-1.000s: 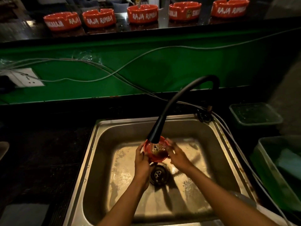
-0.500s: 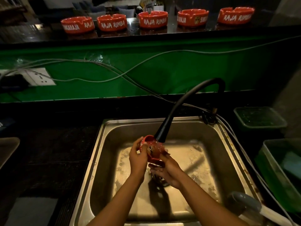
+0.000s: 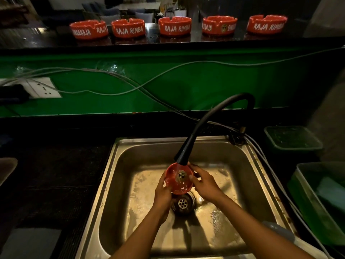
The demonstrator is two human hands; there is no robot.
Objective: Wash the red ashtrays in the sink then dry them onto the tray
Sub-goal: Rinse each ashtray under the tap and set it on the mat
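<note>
- One steel sink surrounds the grip on all sides, its drain just below and toward the person from the held ashtray.
- Beyond the grip, a green wall panel carries loose grey cables and a white socket plate far to the left.
- Five red ashtrays stand in a row on the dark counter well above and behind the grip.
- Two green tubs sit to the right of the grip, outside the basin.
- A black curved faucet arches in from the right, its nozzle touching the far rim of the held piece and partly covering it.
- The red ashtray is held above the drain, tilted with its bowl toward the camera.
- The left hand cups the near-left edge, fingers curled round it.
- The right hand clasps the right rim, thumb on the inside.
</note>
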